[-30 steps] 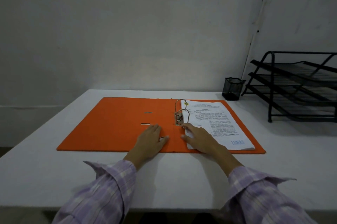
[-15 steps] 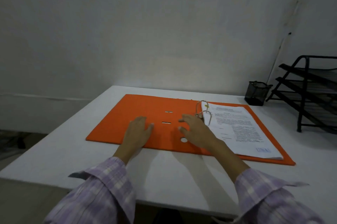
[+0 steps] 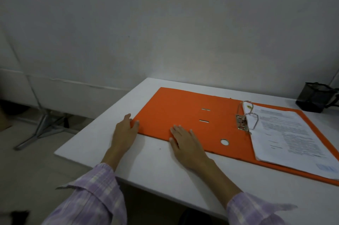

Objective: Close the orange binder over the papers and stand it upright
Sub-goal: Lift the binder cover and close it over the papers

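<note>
The orange binder (image 3: 176, 113) lies open and flat on the white table (image 3: 161, 166). A stack of printed papers (image 3: 286, 133) sits on its right half, threaded on the metal ring mechanism (image 3: 244, 118). My left hand (image 3: 125, 131) rests at the near left corner of the left cover, fingertips touching its edge. My right hand (image 3: 185, 142) lies flat over the cover's near edge, fingers spread, left of the round spine hole (image 3: 224, 142). Neither hand holds anything.
A black mesh pen cup (image 3: 314, 99) stands at the table's far right, behind the binder. The table's left edge runs close to my left hand. A metal stand's legs (image 3: 43, 129) are on the floor to the left. A grey wall rises behind.
Both hands have slid left along the binder: the left to the cover's near left corner, the right away from the rings. The view has swung left; the tray rack is out of frame.
</note>
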